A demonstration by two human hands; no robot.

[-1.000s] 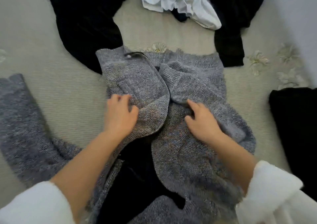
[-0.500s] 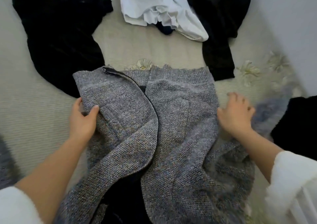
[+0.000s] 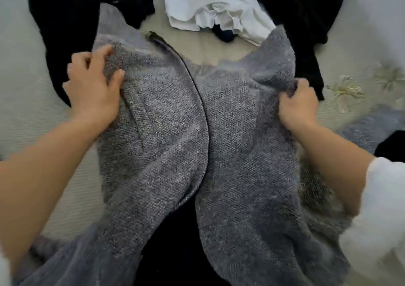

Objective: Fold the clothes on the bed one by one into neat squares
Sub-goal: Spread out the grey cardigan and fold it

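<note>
A grey knitted zip cardigan [image 3: 166,132] lies front-up across the bed [image 3: 26,114], its two front panels meeting at a dark zip edge down the middle. My left hand [image 3: 92,92] grips the left shoulder area, thumb and fingers pinching the knit. On the right shoulder edge, my right hand [image 3: 298,106] is curled tightly round a bunch of the fabric. The fabric between my hands is raised and blurred. A black lining shows at the open lower front.
A black garment [image 3: 65,22] lies at the back left, a crumpled white garment [image 3: 210,7] at the back centre, another black garment [image 3: 306,22] at the back right. A further black piece [image 3: 390,145] sits at the right edge. Embroidered flowers [image 3: 346,90] mark the bedspread.
My hands moved outward from the cardigan's middle to its shoulders and closed on the fabric. The right hand, flat half a second ago, now clutches the knit; the cardigan's top is lifted.
</note>
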